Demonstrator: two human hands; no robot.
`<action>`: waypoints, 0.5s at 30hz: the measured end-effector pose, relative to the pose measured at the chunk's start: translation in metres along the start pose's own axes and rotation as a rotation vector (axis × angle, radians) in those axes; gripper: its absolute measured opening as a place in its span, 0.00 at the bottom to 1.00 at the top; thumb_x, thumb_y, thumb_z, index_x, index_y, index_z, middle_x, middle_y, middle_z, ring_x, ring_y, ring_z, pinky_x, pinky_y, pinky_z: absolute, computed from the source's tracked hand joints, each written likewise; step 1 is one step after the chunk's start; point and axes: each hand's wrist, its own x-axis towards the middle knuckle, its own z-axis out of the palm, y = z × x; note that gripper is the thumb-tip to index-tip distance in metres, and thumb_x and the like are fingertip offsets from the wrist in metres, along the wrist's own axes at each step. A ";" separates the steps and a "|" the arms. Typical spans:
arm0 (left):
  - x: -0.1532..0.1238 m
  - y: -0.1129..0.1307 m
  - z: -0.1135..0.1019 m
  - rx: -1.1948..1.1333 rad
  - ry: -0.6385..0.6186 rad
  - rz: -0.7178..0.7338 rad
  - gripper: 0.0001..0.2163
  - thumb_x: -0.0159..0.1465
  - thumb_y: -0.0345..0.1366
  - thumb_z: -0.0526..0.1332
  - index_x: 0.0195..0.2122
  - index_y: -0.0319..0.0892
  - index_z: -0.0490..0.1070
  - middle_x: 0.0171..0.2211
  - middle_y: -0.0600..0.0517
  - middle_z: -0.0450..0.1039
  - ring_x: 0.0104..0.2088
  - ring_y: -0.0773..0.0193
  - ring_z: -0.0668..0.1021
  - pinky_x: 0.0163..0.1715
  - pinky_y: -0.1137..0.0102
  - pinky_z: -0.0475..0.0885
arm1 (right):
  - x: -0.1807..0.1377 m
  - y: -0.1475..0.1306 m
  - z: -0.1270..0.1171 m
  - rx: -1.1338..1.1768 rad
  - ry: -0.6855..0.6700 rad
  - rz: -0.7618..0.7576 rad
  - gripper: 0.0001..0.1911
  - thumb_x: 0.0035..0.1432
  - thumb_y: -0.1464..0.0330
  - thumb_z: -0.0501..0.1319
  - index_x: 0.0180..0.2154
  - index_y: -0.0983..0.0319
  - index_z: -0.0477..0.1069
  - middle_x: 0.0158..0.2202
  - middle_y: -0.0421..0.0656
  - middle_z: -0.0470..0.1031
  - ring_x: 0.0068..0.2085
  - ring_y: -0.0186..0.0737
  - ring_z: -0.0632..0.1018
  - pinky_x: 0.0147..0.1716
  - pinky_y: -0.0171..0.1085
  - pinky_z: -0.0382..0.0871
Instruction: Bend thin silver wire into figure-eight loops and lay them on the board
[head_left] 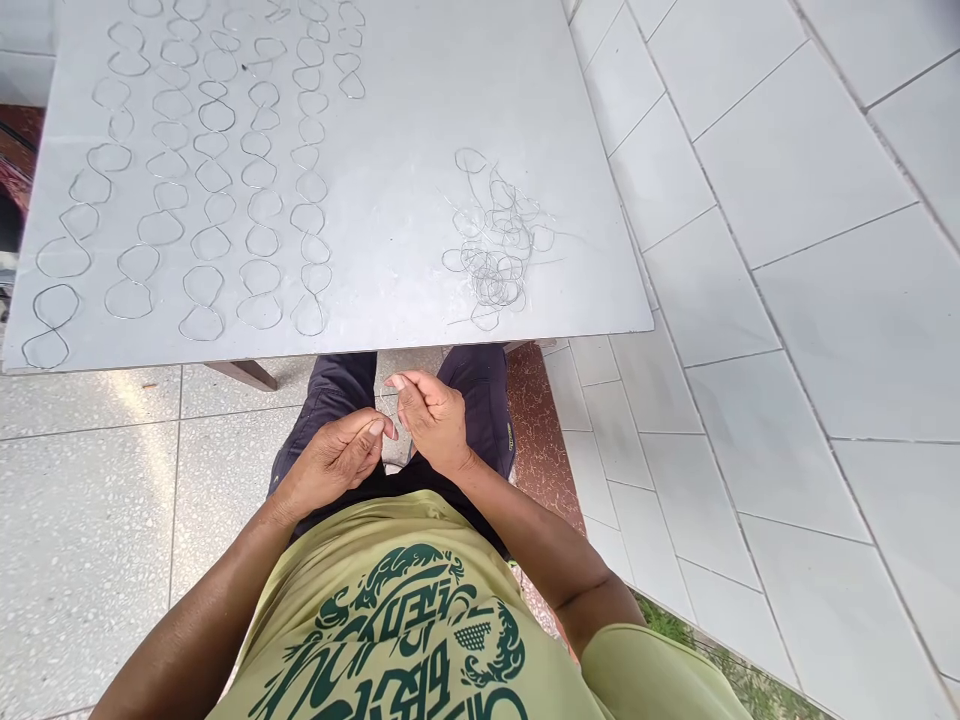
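Observation:
My left hand (335, 462) and my right hand (433, 420) meet over my lap, just below the table's near edge. Both are closed in a pinch on a thin piece of wire (388, 402) that runs between the fingertips. On the grey table (405, 120) a loose tangle of wire loops (495, 245) lies at the right. Several figure-eight wire shapes (202, 190) are laid out in rows over the left half.
The table's front edge (322, 352) runs just beyond my hands, with a wooden leg (244, 374) under it. White floor tiles (787, 300) spread to the right, speckled tiles (90, 480) to the left. My dark trousers and green shirt fill the bottom.

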 end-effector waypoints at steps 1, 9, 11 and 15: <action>0.001 0.001 0.000 0.015 0.001 0.004 0.16 0.75 0.50 0.55 0.46 0.43 0.72 0.22 0.60 0.56 0.18 0.72 0.59 0.16 0.77 0.57 | 0.001 0.000 0.000 0.000 -0.005 -0.008 0.19 0.73 0.52 0.57 0.42 0.59 0.77 0.20 0.35 0.68 0.21 0.33 0.71 0.29 0.36 0.71; 0.010 0.013 0.012 -0.036 0.208 -0.045 0.18 0.74 0.54 0.56 0.46 0.43 0.71 0.22 0.62 0.56 0.13 0.73 0.60 0.09 0.80 0.53 | 0.016 -0.004 -0.015 0.088 -0.102 0.063 0.24 0.73 0.47 0.53 0.45 0.60 0.74 0.22 0.34 0.66 0.22 0.32 0.68 0.25 0.33 0.65; 0.012 0.015 0.015 -0.058 0.258 -0.039 0.18 0.73 0.54 0.56 0.46 0.43 0.71 0.22 0.62 0.56 0.13 0.73 0.60 0.09 0.80 0.53 | 0.018 -0.004 -0.020 0.119 -0.108 0.096 0.25 0.73 0.46 0.52 0.45 0.60 0.74 0.22 0.34 0.67 0.21 0.31 0.66 0.23 0.32 0.63; 0.014 0.018 0.018 -0.077 0.304 -0.027 0.18 0.73 0.54 0.57 0.46 0.44 0.71 0.22 0.62 0.57 0.13 0.73 0.61 0.08 0.80 0.56 | 0.021 -0.005 -0.025 0.178 -0.150 0.146 0.23 0.71 0.46 0.57 0.42 0.60 0.73 0.24 0.35 0.69 0.21 0.30 0.67 0.21 0.31 0.60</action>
